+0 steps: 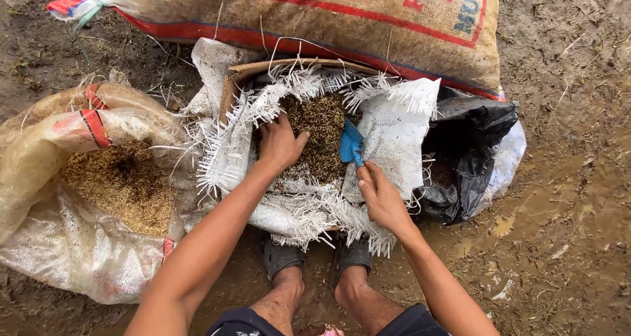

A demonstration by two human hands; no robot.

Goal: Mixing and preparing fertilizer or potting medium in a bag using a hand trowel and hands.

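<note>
Squatting on muddy ground (565,244), sandalled feet (284,256) planted at 6 o'clock. Left hand (279,142) spread flat, grip wide, palm pressing the dark husk mix (322,135) heaped in the frayed white woven sack (394,135) lining a cardboard box (263,70). Right hand (381,198) at 4 o'clock of that heap, grip closed around the handle of a small blue scoop (351,142), blade dug into the mix's right edge. At 9 o'clock, an open translucent sack (39,178) with red stripes, holding a shallow pile of paler golden husk (125,185), well apart from both hands. At 12 o'clock, a full printed sack (315,14), lying closed. At 3 o'clock, a crumpled black plastic bag (470,152), just beside the white sack, contents hard to make out. By appearance, mid-way through: box partly filled and being levelled or stirred, plenty of pale husk left in the side sack, big sack untouched.
</note>
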